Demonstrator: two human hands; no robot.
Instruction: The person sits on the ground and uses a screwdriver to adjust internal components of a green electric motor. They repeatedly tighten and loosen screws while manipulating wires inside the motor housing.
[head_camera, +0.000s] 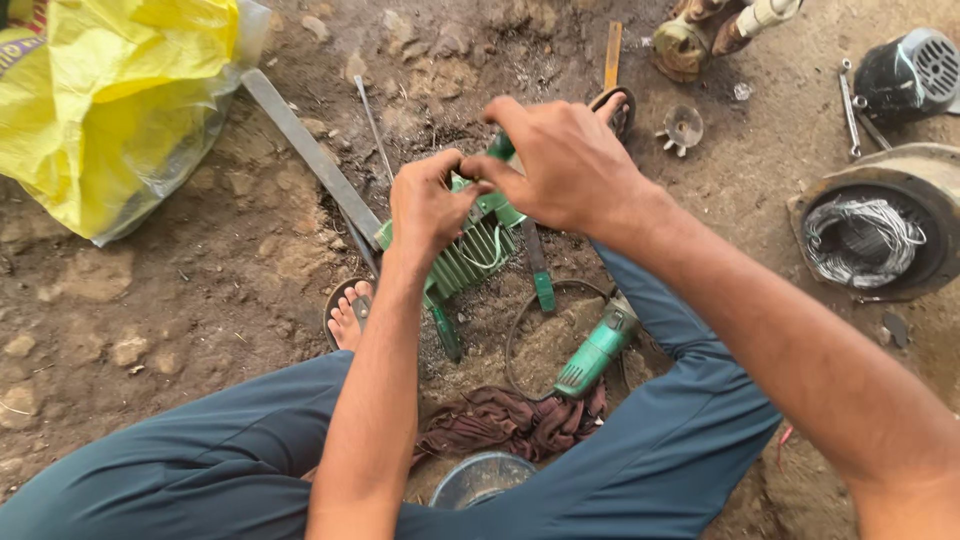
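A green ribbed motor housing stands on the dirt ground between my feet. My left hand grips its top left, fingers curled on the green body. My right hand reaches over the top, thumb and fingers pinching a small green part at the housing's upper edge. Both forearms cross the middle of the view, hiding part of the housing.
A green angle grinder with its cord lies by my right leg, over a brown rag. A metal bowl sits below. A yellow plastic bag is at the top left, a long flat metal bar beside it. A wound motor stator rests at right.
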